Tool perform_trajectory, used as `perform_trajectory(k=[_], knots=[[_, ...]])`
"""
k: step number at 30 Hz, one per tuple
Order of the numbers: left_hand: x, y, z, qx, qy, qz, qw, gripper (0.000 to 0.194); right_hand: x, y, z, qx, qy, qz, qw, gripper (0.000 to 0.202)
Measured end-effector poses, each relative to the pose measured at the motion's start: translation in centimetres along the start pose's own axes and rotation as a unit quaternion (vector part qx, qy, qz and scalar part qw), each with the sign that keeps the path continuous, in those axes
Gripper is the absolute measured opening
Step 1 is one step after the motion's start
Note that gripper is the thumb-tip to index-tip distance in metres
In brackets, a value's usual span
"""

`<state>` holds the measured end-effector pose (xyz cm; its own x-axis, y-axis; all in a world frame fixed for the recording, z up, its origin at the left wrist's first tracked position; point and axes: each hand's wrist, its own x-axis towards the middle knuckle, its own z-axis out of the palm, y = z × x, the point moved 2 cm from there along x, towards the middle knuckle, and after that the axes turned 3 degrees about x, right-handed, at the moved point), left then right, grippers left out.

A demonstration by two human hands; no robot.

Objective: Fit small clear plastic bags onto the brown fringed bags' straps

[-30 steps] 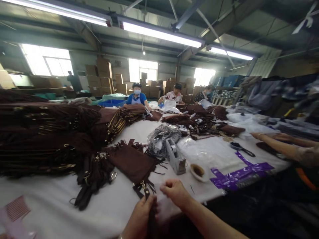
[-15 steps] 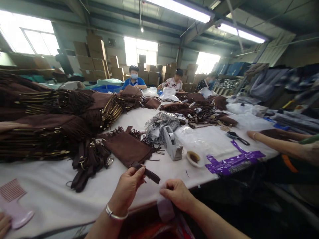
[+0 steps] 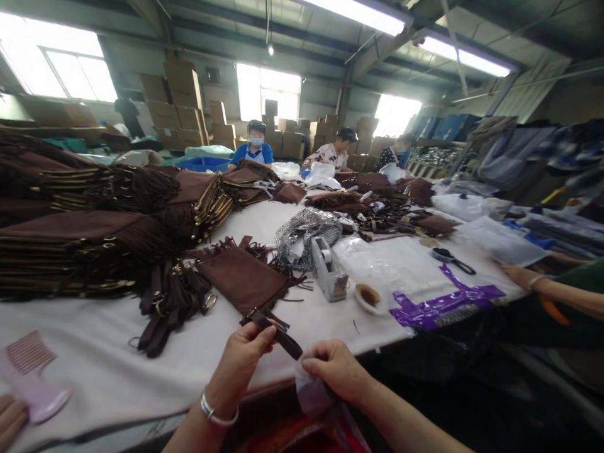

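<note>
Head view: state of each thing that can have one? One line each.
Dark strap: pinched in left hand
Clear plastic piece: pinched in right hand
Fringed brown bag: lying flat
Tape dispenser: upright
Shallow dish: upright, dark contents
Pink comb: lying flat
Purple tape: stuck along table edge
Ceiling lights: lit

Taking the tape dispenser (image 3: 329, 270) as my landmark, I see open cloth (image 3: 325, 327) on its near side. The small dish (image 3: 367, 298) and purple tape (image 3: 443, 304) obstruct its right; the fringed pouch (image 3: 243, 277) blocks its left, and crumpled wrap (image 3: 304, 238) crowds behind.
</note>
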<state>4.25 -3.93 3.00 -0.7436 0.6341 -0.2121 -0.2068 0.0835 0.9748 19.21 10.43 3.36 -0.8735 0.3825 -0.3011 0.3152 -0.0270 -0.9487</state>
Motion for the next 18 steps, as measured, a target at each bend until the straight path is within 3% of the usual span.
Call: perform_trajectory(k=[4, 8, 14, 18], knots=[[-0.1, -0.1, -0.1, 0.018, 0.001, -0.002, 1.0, 0.035, -0.1, 0.6, -0.1, 0.026, 0.0, 0.008, 1.0, 0.017], [-0.9, 0.0, 1.1, -0.006, -0.023, -0.02, 1.0, 0.034, -0.1, 0.6, 0.2, 0.022, -0.003, 0.001, 1.0, 0.018], [-2.9, -0.1, 3.4, -0.032, -0.05, -0.116, 0.992, 0.031, -0.7, 0.7, 0.3, 0.023, -0.017, -0.011, 1.0, 0.018], [-2.7, 0.0, 3.1, 0.045, -0.014, -0.064, 0.997, 0.024, -1.2, 1.8, -0.2, 0.06, -0.015, 0.006, 0.998, 0.021]])
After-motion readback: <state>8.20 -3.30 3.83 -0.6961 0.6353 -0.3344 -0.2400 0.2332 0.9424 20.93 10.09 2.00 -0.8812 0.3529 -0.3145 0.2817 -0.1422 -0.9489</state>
